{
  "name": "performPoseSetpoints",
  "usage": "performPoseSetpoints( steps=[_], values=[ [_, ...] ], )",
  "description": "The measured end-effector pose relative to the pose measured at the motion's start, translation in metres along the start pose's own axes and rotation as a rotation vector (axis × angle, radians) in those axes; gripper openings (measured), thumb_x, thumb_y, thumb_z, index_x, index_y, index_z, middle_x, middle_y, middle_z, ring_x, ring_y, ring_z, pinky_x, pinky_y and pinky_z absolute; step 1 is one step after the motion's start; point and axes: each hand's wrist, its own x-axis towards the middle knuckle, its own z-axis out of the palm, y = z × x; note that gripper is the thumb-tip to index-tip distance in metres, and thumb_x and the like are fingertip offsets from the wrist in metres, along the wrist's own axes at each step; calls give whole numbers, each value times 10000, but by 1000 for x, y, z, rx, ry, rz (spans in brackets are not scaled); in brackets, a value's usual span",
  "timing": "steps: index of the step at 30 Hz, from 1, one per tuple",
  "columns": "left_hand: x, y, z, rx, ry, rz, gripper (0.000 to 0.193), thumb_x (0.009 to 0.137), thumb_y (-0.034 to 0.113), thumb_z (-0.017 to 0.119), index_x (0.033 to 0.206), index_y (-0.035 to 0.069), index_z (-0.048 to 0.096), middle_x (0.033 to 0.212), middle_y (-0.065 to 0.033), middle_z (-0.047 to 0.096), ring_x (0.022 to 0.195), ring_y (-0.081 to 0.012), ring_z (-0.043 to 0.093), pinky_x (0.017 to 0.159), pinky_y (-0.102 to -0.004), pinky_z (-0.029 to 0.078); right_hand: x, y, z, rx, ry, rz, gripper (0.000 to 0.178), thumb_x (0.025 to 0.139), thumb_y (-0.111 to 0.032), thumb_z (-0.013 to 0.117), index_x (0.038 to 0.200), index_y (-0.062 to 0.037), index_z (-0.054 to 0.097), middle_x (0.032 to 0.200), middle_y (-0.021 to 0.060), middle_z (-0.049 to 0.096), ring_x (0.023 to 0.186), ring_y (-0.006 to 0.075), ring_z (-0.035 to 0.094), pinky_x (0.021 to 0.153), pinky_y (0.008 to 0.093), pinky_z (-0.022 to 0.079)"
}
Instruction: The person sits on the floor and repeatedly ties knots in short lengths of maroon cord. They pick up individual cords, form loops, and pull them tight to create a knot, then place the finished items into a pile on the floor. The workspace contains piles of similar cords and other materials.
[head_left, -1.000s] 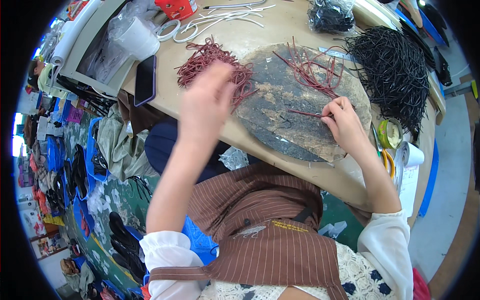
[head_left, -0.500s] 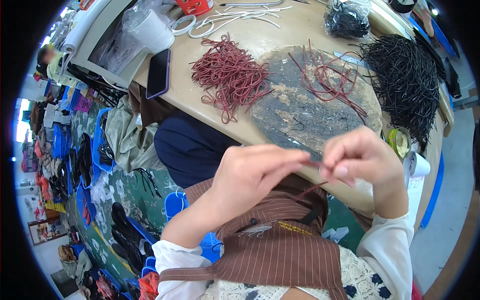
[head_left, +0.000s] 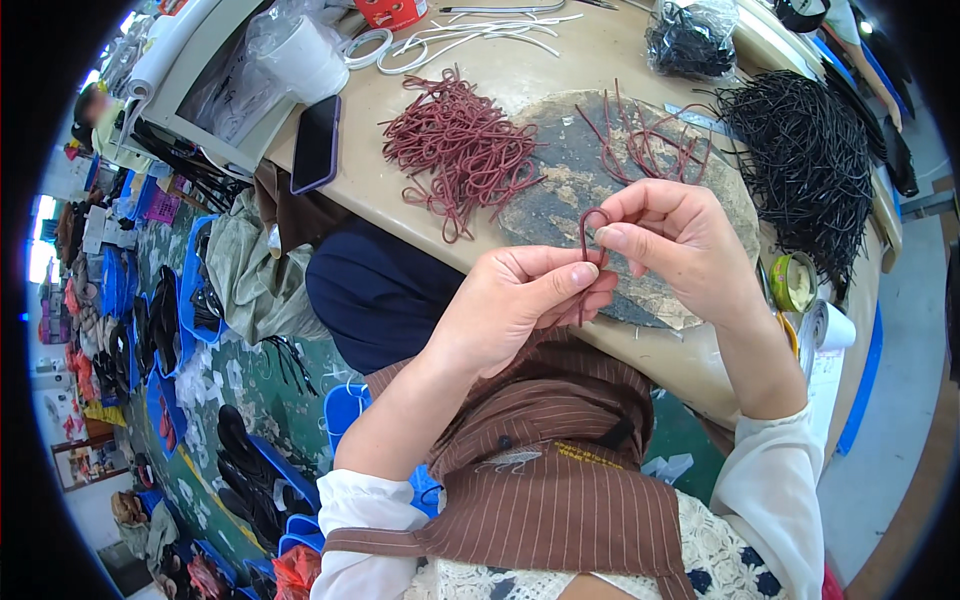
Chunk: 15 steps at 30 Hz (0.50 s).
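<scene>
Between my hands a dark red cord [head_left: 583,236] bends into a small loop over the near edge of the round board. My left hand [head_left: 530,292] pinches its lower part between thumb and fingers, and a short end hangs below. My right hand [head_left: 672,240] grips the top of the loop with thumb and forefinger. On the worn grey board [head_left: 560,220] lie several loose red cords [head_left: 650,150], partly hidden behind my right hand. A tangled heap of looped red cords [head_left: 455,150] rests on the table to the left of the board.
A large pile of black cords [head_left: 800,165] lies right of the board, beside a small open green tin [head_left: 793,282] and a white roll [head_left: 832,327]. A phone [head_left: 316,145] is at the table's left edge. White cords [head_left: 480,45] and a bag of black cords [head_left: 690,45] lie farther back.
Both hands have risen toward the board, the right one further. The cord, blurred and stretched between them before, now forms a clear loop held at the fingertips.
</scene>
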Motion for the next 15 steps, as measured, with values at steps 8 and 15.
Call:
performPoseSetpoints(
  steps=[8, 15],
  values=[
    [2, 0, 0, 180, 36, 96, 197, 850, 106, 546, 948, -59, 593, 845, -109, 623, 758, -148, 599, 702, -248, 491, 2, 11, 7, 63, 5, -35, 152, 794, -70, 607, 905, 28, 572, 781, 30, 606, 674, 55, 558, 606, 188, 459],
    [18, -12, -2, 25, 304, 395, 157, 837, 56, 556, 960, -39, 578, 844, -92, 623, 758, -116, 596, 685, -223, 488, -19, 58, 61, 595, -150, 83, 727, 776, -113, 640, 1305, -13, 152, 1211, 111, 367, 1047, 162, 444, 868, 312, 412]
  ],
)
